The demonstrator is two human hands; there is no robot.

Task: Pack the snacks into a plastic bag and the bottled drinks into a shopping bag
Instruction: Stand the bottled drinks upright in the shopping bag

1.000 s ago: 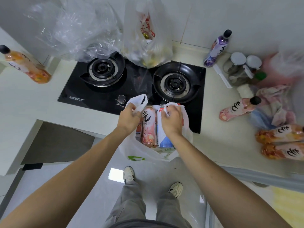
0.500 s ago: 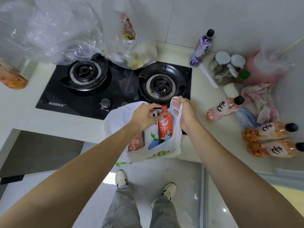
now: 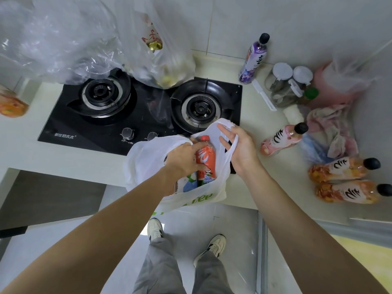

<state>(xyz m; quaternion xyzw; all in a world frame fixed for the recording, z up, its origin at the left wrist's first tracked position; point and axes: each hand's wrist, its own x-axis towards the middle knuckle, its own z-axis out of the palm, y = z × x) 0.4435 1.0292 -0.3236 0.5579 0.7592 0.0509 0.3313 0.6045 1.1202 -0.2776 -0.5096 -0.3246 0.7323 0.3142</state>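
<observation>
A white shopping bag (image 3: pixel 146 164) with green print hangs off the counter's front edge, by the stove. Several bottles stand inside it. My left hand (image 3: pixel 184 158) reaches into the bag and grips a red bottle (image 3: pixel 206 158). My right hand (image 3: pixel 239 147) holds the bag's right handle, which loops round its fingers. On the counter to the right lie a pink bottle (image 3: pixel 282 139) and two orange bottles (image 3: pixel 339 168) (image 3: pixel 350 193). A purple bottle (image 3: pixel 253 60) stands by the wall. Another orange bottle (image 3: pixel 11 105) is at the far left. A clear plastic bag (image 3: pixel 165 60) with snacks stands behind the stove.
The black two-burner gas stove (image 3: pixel 148 115) lies behind the shopping bag. A crumpled clear bag (image 3: pixel 59 39) sits at the back left. Lidded jars (image 3: pixel 284 85), a pink bag (image 3: pixel 339 81) and a cloth (image 3: pixel 333 128) crowd the right corner. My feet stand on the floor below.
My left hand let go of the bag's left handle and went inside onto the red bottle. The bag's left side slumped open. My right hand still has the right handle.
</observation>
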